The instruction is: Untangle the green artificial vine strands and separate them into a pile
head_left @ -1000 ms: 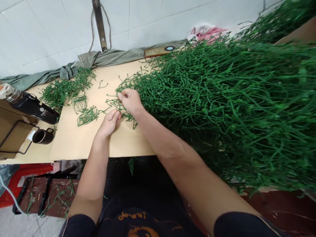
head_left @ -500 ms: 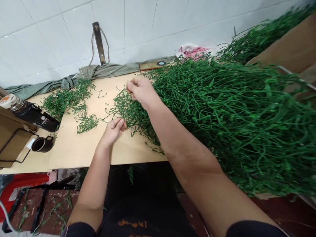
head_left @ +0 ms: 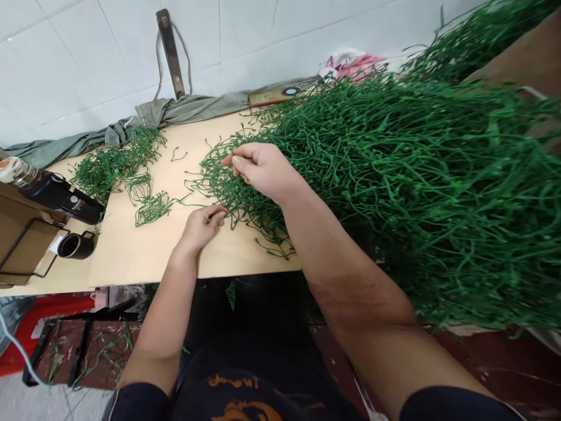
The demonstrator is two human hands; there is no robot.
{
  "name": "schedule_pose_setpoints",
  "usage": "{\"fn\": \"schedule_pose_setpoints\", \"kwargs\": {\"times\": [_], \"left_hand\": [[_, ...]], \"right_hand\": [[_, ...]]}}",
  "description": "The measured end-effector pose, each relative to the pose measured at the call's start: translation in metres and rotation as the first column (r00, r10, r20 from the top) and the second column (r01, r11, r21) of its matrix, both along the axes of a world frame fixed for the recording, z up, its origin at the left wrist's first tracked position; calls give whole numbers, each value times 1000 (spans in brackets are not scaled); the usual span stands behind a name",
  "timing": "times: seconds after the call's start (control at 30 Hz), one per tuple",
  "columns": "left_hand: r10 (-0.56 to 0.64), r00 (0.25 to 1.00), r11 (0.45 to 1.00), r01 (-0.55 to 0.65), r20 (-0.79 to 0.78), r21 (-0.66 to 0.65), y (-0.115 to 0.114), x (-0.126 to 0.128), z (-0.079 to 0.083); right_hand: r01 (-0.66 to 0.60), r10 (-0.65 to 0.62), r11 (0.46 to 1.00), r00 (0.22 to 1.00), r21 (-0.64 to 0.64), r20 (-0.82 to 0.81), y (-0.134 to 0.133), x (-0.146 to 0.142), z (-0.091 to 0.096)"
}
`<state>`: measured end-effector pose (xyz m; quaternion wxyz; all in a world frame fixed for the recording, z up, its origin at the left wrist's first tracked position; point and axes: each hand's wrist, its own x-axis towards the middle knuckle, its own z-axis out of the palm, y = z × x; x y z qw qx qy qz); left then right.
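A large heap of long thin green stems with small buds at their tips covers the right side of the table. My right hand is over the heap's left end, its thumb and fingers bent together in a pinch. What it holds, if anything, is too small to make out. Low above the board, my left hand has its thumb and fingers closed at the front edge of the same stem tips. Whether a stem is between them cannot be seen. A small tangled bundle of stems lies left of that hand.
A larger pile of stems lies at the back left. Beside it are a black flask and a dark mug. Rolled grey-green cloth runs along the tiled wall, below a metal bracket. The table's front edge is close to my body.
My right hand has shifted slightly right and toward me over the heap. My left fingertips have stretched a little toward the stem tips. The camera view has also shifted slightly.
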<state>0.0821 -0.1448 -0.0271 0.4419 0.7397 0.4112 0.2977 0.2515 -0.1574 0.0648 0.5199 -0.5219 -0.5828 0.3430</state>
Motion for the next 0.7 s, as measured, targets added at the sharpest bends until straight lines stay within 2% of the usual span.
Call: {"fn": "schedule_pose_setpoints", "kwargs": {"times": [0.1,0.2,0.33,0.4,0.5,0.57,0.6,0.63,0.7], "left_hand": [[77,995,996,-75,67,-41,2,1,-2],[157,976,984,-140,153,-113,3,4,2],[232,939,963,-184,254,-196,1,9,13],[245,927,956,-183,284,-228,0,9,17],[241,917,955,-165,318,-247,-2,9,19],[243,913,956,-167,328,-243,-2,8,20],[244,912,957,-172,328,-234,-2,8,20],[243,913,959,-176,327,-220,-2,7,21],[222,919,968,-168,327,-186,-1,6,22]], "right_hand": [[19,-19,1000,998,3,52,-13,6,-2],[-14,14,1000,998,6,62,-28,11,-4],[-183,187,982,972,-41,141,-49,12,-6],[-324,334,942,923,-85,190,-57,7,-8],[-524,541,841,801,-136,258,-64,-3,-12],[-570,586,808,750,-149,307,-64,-10,-16],[-548,564,823,760,-147,322,-62,-13,-18],[-487,505,862,802,-139,319,-59,-16,-21],[-250,274,961,919,-118,284,-49,-20,-27]]}}
